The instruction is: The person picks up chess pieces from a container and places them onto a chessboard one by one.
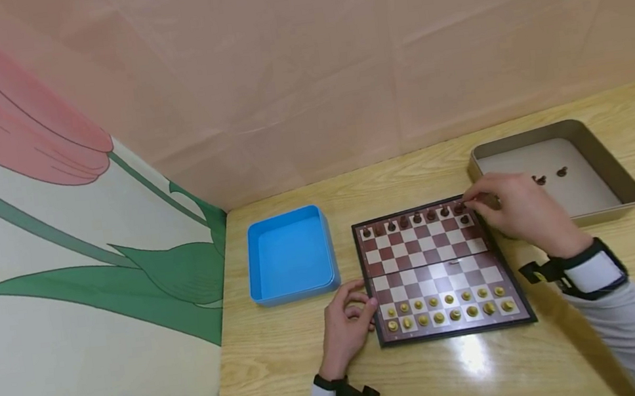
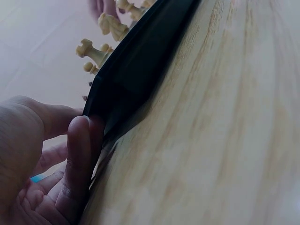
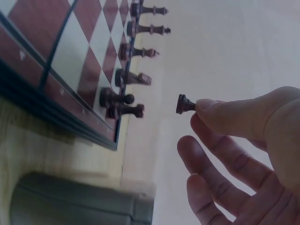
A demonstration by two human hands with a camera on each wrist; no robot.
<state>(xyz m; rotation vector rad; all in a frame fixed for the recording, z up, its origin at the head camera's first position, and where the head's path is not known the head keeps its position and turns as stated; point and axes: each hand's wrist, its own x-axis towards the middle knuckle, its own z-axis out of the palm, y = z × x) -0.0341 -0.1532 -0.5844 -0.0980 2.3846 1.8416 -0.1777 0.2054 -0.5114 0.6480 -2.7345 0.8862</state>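
Observation:
In the right wrist view my right hand (image 3: 243,140) pinches a small dark chess pawn (image 3: 184,104) between thumb and index finger. Its base points away from the hand, and the fingertips hide its top. The head view puts this hand (image 1: 517,206) over the far right corner of the chessboard (image 1: 427,264). A row of dark pieces (image 1: 417,217) lines the board's far edge, with one dark pawn (image 1: 465,219) in front. Two rows of gold pieces (image 1: 449,301) stand on the near side. My left hand (image 1: 346,326) grips the board's left edge (image 2: 126,70), thumb at the rim.
Right of the board, a grey-brown tray (image 1: 590,191) holds several dark pieces (image 1: 561,172). A blue square tray (image 1: 291,254) stands to the left. A tiny object (image 1: 454,262) lies near the board's fold. Behind the wooden table (image 1: 423,383) rises a pinkish covering (image 1: 291,82).

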